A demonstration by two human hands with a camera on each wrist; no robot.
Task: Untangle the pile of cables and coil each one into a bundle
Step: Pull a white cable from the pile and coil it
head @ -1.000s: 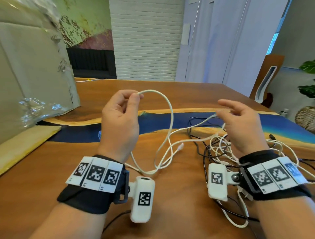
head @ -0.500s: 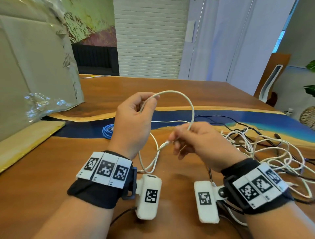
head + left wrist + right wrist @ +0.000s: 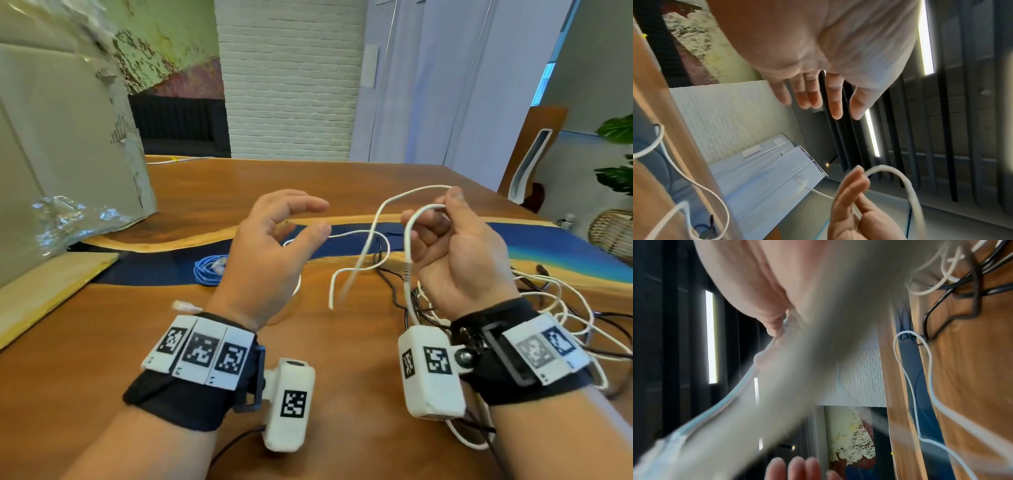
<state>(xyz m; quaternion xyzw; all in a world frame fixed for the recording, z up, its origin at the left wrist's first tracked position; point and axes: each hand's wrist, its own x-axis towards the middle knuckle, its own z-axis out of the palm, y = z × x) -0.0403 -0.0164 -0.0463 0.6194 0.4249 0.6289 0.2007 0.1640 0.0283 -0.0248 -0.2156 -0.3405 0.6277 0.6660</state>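
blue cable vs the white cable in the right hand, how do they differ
The blue cable is already coiled into a small bundle; the white cable still trails in loose loops. The blue cable lies untouched on the table; the white cable is raised, pinched in the right hand. Both look like thin network-type leads.

White cable (image 3: 376, 219) loops at centre frame. Right of it, at the frame's edge, lies a pile (image 3: 561, 308) of white and black leads. A blue coil (image 3: 209, 270) sits left of centre. The table (image 3: 342, 342) is brown wood grain with a dark blue band shading to turquoise at right. Black wristbands (image 3: 191, 394) at the bottom carry white tags with black square codes.
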